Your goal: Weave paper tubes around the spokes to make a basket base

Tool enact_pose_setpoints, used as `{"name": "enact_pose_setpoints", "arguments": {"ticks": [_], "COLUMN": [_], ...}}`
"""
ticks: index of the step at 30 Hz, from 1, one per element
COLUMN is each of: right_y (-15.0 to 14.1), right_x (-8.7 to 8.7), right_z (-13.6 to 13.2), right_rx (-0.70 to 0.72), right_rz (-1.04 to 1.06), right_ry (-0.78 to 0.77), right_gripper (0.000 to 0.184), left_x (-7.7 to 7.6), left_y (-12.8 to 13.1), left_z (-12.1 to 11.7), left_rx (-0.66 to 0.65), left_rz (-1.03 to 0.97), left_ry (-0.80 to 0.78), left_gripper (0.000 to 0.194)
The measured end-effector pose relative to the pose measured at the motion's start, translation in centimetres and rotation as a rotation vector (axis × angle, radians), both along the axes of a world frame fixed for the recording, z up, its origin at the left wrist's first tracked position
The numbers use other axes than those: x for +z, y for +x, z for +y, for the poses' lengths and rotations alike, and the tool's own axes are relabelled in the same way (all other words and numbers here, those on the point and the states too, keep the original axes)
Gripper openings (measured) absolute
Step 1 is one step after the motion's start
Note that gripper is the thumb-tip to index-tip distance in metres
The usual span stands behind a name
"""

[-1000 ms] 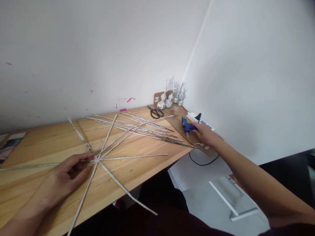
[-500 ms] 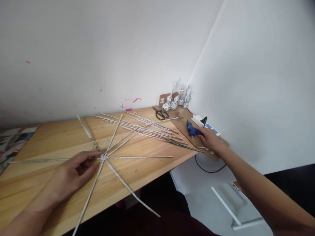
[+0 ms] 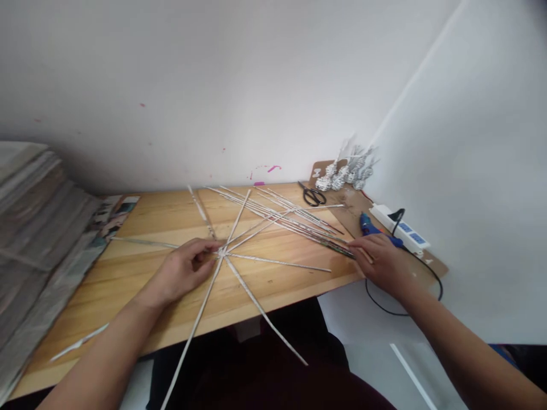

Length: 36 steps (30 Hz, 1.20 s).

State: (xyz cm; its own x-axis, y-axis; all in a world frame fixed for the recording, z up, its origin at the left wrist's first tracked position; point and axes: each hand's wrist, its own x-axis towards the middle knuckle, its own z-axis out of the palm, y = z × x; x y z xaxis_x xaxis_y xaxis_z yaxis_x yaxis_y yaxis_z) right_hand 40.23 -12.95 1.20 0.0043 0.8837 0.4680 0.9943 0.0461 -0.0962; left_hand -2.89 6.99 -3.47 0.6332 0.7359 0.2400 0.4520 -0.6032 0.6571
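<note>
A star of rolled paper sticks (image 3: 273, 262) lies on the wooden table (image 3: 141, 296). My left hand (image 3: 182, 272) is closed, pinching the star's centre (image 3: 221, 251) where the sticks cross. A bundle of loose paper sticks (image 3: 290, 219) lies fanned out behind the star. My right hand (image 3: 382, 261) rests at the table's right edge, its fingers curled onto the near ends of that bundle. Just behind this hand a blue glue gun (image 3: 366, 224) lies on a sheet of cardboard (image 3: 429, 263), with no hand on it.
Black scissors (image 3: 314, 196) and several small woven paper figures (image 3: 347, 175) sit at the back right corner. A white power strip (image 3: 401, 230) with a black cord (image 3: 399, 312) runs along the right wall. Stacked newspapers (image 3: 34, 228) fill the left side. One loose stick (image 3: 79, 343) lies near the front edge.
My right hand has let go of the blue glue gun and moved left to the ends of the loose sticks. The view has swung left, bringing the newspapers in. My left hand stays on the star's centre.
</note>
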Motion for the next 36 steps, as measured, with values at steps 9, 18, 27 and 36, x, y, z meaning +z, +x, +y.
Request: {"name": "enact_pose_setpoints", "arguments": {"ticks": [9,18,27,36], "right_y": [-8.3,-10.9,-15.3,-16.5], "right_x": [-0.7,-1.8,-1.6,-1.6], "right_z": [3.9,6.8,9.9,13.5], "right_rx": [0.342,0.462,0.474,0.398], "right_rz": [0.063,0.173,0.298,0.290], "right_ry": [-0.191,-0.174,-0.199,-0.194], "right_gripper": [0.016,0.013,0.015,0.023], "left_x": [0.3,1.1,2.5,-0.4], "left_y": [0.2,0.0,2.3,1.3], "left_z": [-0.6,-0.7,1.3,2.0], "left_rx": [0.077,0.219,0.171,-0.038], "left_rz": [-0.005,-0.188,-0.133,-0.302], "left_ry": [0.017,-0.067,-0.123,-0.283], "left_gripper": [0.042,0.038,0.040,0.031]}}
